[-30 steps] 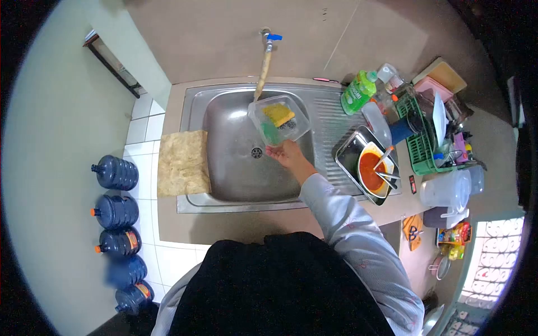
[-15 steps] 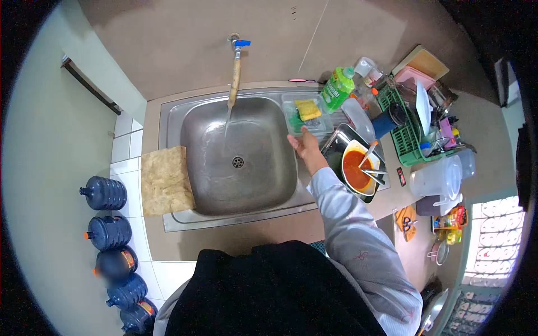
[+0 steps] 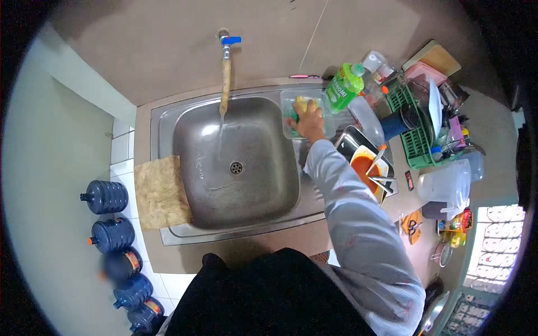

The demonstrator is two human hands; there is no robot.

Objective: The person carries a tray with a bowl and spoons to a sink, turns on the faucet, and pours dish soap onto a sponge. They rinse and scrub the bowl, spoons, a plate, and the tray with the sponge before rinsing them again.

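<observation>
Reaching the right hand (image 3: pixel 309 122) into the clear tub (image 3: pixel 286 115), fingers curling down over the yellow sponge (image 3: pixel 302 104) lying right under the fingertips, though not managing to tell whether pinching it or just resting on top; left hand not showing. Probably paying off here: getting fingertips round the sponge's edges and keeping clear of the green bottle (image 3: pixel 343 88) standing just beyond them. Squinting at the bottle's white lettering, maybe "Ekonomi", too small for being sure.

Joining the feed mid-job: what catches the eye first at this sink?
The right hand reaches into the clear container on the sink's right ledge, partly covering a yellow sponge. Water runs from the tap into the steel sink. Further right, a bowl of orange-red sauce sits in a metal tray.
</observation>
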